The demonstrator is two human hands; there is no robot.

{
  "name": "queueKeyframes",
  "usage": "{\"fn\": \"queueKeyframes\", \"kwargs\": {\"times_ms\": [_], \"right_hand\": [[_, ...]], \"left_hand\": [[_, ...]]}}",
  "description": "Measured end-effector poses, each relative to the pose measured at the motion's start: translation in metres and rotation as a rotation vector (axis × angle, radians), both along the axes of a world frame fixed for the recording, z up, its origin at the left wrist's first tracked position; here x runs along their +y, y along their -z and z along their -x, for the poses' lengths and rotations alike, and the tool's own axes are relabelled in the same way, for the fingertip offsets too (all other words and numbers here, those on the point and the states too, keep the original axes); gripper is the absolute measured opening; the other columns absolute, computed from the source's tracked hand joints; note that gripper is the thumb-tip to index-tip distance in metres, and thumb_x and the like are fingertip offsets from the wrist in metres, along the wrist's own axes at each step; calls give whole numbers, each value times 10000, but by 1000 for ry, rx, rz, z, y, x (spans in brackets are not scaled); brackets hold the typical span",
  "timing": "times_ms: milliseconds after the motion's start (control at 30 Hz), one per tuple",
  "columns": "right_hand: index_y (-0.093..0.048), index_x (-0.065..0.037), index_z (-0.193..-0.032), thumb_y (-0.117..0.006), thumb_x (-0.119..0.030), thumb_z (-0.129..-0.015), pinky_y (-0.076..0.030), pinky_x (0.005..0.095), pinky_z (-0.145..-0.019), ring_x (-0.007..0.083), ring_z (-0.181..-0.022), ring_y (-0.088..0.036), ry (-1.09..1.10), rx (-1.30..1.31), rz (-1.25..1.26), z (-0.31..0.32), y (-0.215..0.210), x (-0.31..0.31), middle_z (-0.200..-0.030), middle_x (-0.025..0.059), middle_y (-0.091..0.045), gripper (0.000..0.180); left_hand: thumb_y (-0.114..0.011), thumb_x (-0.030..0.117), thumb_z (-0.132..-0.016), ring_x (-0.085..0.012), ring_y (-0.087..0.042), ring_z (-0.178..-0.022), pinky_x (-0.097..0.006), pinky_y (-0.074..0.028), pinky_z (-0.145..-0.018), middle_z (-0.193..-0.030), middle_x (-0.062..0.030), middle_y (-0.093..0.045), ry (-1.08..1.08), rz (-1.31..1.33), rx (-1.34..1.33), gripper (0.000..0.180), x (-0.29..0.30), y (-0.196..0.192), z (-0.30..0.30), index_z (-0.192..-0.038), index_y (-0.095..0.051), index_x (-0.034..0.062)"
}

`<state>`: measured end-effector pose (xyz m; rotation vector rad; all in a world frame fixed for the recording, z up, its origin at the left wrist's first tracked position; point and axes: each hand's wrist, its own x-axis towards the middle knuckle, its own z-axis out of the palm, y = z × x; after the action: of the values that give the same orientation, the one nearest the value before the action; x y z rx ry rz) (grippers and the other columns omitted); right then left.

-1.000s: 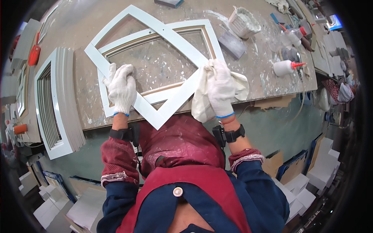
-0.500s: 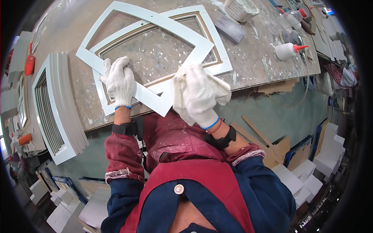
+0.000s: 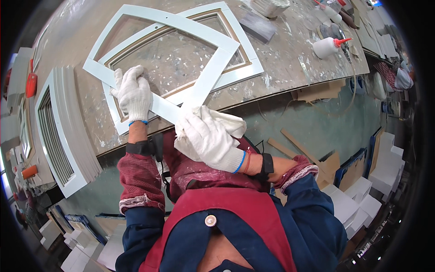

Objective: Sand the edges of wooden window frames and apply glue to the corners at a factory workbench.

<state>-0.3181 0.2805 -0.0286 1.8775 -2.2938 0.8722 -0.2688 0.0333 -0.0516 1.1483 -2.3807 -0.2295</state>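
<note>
A white arched frame lies askew across a second white frame on the workbench. My gloved left hand grips the upper frame's left rail, fingers closed over it. At that frame's near corner, my gloved right hand is closed on a white cloth and presses it over the corner, which the cloth hides. The near corner reaches past the bench edge, toward my apron.
Several stacked white arched frames stand at the bench's left. A grey block and a white squeeze bottle with red tip sit to the right on the paint-spotted bench. Wood strips and white pieces are below right.
My right hand and the cloth have moved down and left along the upper frame's right rail to its near corner. My left hand keeps its place on the left rail.
</note>
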Motion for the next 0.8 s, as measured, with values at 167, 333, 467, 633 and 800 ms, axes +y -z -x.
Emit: {"fn": "queueKeyframes", "kwargs": {"times_ms": [167, 333, 467, 633, 800], "right_hand": [[-543, -27, -1272, -550, -118, -854, -521, 459, -919, 440, -1171, -563, -128, -149, -30, -15, 4, 3, -1289, 187, -555, 428], [-551, -25, -1234, -526, -136, -879, -536, 395, -897, 333, -1125, -613, -431, -405, -30, -18, 6, 16, -1258, 198, -557, 373], [-574, -30, -1212, -581, -208, -889, -565, 343, -799, 271, -1026, -674, -796, -369, -179, 12, -21, 2, -1250, 181, -587, 368], [-604, 9, -1206, -591, 2, -908, -522, 349, -929, 295, -1052, -661, -41, -327, 263, 87, -33, 23, -1164, 194, -650, 298], [-565, 24, -1281, -569, -97, -968, -496, 380, -962, 296, -1103, -642, 499, -365, 253, 145, -23, -7, -1224, 207, -635, 336]], "left_hand": [[-557, 191, -859, -315, -450, -1366, -512, -194, -1143, -1192, 16, -695, -10, -13, -17, 284, 1, 0, 2, -1089, -722, 211], [-558, 190, -853, -318, -457, -1360, -504, -205, -1137, -1196, 10, -694, -7, -36, -12, 280, -1, -2, 3, -1075, -727, 206], [-570, 174, -845, -327, -463, -1353, -478, -223, -1123, -1184, 10, -699, 12, -3, 42, 274, -7, 6, 1, -1067, -728, 201], [-600, 123, -823, -326, -494, -1315, -468, -252, -1091, -1123, 34, -713, 11, 65, 67, 237, -3, 2, -3, -1001, -727, 215], [-611, 112, -818, -329, -473, -1336, -598, -209, -1091, -1111, 47, -700, -6, 33, 103, 200, 4, -2, -1, -958, -701, 223]]}}
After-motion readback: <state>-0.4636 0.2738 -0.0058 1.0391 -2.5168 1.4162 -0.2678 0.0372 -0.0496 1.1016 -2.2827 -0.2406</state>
